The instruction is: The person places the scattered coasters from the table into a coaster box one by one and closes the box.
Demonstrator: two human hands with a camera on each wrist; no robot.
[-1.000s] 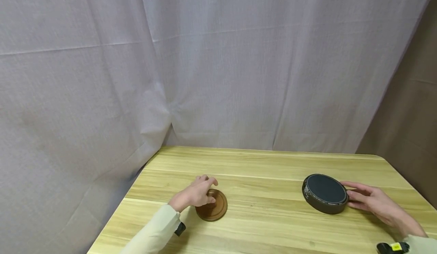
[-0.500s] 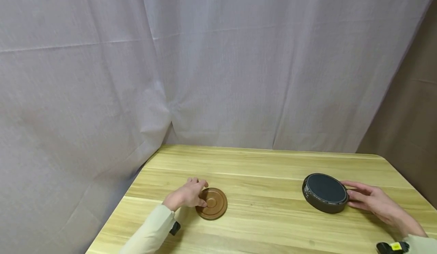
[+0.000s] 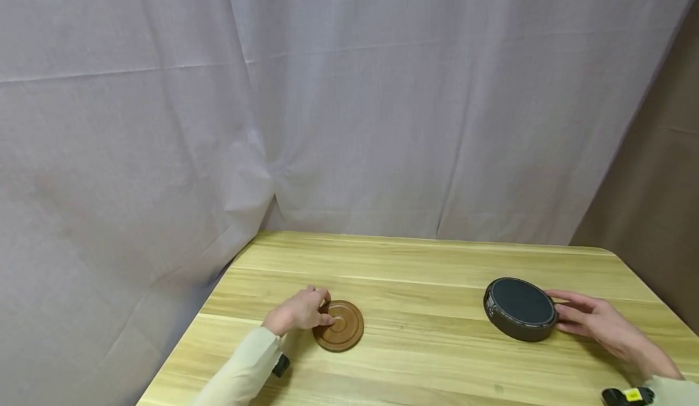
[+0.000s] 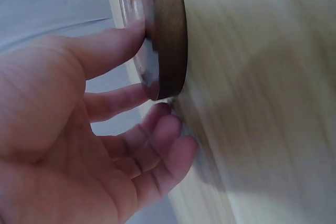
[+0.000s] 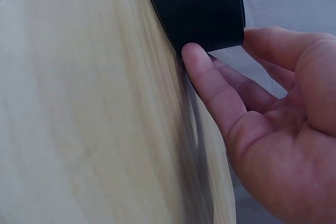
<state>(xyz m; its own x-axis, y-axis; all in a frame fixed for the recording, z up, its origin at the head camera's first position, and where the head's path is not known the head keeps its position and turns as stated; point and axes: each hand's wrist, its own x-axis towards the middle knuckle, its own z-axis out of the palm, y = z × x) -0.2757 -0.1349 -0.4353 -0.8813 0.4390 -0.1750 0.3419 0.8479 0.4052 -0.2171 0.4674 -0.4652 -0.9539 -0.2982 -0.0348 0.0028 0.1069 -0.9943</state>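
A brown round disc with a small raised circle at its centre (image 3: 343, 331), like a lid or coaster, lies flat on the wooden table. My left hand (image 3: 299, 312) is at its left edge. The left thumb lies over the disc's top face, the index fingertip is right at the rim, and the other fingers bend loosely by the tabletop. At the right, a thick black round object (image 3: 520, 303) has a dark flat top and white print on its side. My right hand (image 3: 606, 327) touches its right side with thumb and fairly straight fingers, one fingertip at the lower edge.
The wood-grain table (image 3: 415, 357) runs back to a grey curtain (image 3: 382, 121). A brown cloth (image 3: 650, 169) hangs at the right. Dark straps sit at both wrists below pale sleeves. The table's left edge passes near my left forearm.
My left hand has shifted left from over the disc's centre to its left edge, and its thumb and fingers have drawn slightly closer together. The right hand and black object have stayed in place.
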